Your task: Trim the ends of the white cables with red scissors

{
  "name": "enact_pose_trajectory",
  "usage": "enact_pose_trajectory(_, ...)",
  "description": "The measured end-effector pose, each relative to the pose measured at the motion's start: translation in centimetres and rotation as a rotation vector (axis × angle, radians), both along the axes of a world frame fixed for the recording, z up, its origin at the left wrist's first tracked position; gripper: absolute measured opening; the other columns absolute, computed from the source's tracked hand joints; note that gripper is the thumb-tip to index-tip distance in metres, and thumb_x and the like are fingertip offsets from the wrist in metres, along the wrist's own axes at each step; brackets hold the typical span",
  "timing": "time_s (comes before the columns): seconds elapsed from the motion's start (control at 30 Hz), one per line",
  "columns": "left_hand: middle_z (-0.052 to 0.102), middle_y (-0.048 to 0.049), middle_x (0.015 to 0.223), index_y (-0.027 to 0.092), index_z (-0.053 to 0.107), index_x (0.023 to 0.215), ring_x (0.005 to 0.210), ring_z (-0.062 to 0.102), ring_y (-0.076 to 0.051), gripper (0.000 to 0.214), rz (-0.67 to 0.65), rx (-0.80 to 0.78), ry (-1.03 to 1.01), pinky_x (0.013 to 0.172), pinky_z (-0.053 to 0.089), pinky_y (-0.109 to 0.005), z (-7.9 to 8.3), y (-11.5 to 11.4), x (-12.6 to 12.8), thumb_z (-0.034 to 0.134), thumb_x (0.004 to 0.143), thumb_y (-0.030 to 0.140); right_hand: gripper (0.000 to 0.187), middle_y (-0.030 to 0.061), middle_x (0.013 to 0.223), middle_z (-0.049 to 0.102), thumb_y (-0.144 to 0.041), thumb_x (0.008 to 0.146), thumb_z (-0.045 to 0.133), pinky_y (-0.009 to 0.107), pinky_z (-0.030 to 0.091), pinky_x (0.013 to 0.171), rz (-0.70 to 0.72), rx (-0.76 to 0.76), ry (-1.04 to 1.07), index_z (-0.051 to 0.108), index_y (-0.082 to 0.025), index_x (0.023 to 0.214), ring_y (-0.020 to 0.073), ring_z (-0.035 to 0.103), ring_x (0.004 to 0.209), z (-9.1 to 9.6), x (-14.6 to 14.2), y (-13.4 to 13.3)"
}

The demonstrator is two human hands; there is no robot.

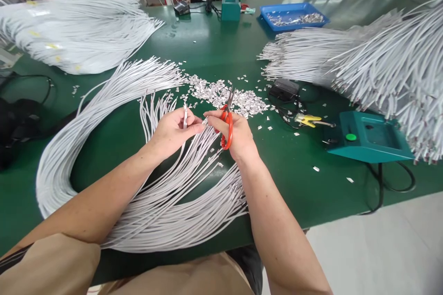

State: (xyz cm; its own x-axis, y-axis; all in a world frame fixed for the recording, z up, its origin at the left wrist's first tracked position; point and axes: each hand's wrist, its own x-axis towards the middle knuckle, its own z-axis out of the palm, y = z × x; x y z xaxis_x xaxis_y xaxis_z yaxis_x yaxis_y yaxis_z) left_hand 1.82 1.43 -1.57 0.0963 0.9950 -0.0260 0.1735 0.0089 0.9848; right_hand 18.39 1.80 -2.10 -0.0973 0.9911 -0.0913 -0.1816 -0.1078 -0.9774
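Left hand (171, 131) pinches a cable end (185, 117); right hand (238, 140) grips red scissors (227, 126). Clippings (224, 94) lie heaped; seemingly many cables (155, 212) remain.

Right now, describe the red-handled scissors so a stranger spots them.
On the long green worktable, before the heap of silver clippings, the right hand grips red-handled steel scissors. The left hand pinches a thin white cable; nothing else nearby is red.

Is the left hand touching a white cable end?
Touching. The head view shows the left hand pinching one white cable between thumb and fingers.
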Motion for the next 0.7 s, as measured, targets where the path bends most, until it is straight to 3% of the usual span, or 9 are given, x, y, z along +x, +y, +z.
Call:
enact_pose_trajectory(0.53, 0.065, 0.001, 0.076, 0.02, 0.04, 0.065, 0.072, 0.062, -0.012, 0.034, -0.02, -0.034, -0.062, 0.072, 0.05, -0.028, 0.1, 0.02, 0.0, 0.074, 0.068, 0.02, 0.008, -0.0028, 0.071, 0.067, -0.028, 0.072, 0.07, 0.027, 0.045, 0.068, 0.023, 0.033, 0.018, 0.073, -0.021, 0.073, 0.0101, 0.056, 0.064, -0.22, -0.13, 0.01)
enact_pose_trajectory(0.7, 0.062, 0.001, 0.075, 0.021, 0.038, 0.064, 0.073, 0.059, -0.013, 0.037, -0.005, 0.052, -0.016, 0.07, 0.05, -0.028, -0.04, 0.03, 0.07, 0.075, 0.066, 0.021, 0.009, -0.0017, 0.072, 0.066, -0.025, 0.072, 0.066, 0.027, 0.044, 0.068, 0.016, 0.027, -0.028, 0.073, -0.019, 0.072, 0.0109, 0.055, 0.066, -0.02, -0.34, -0.13)
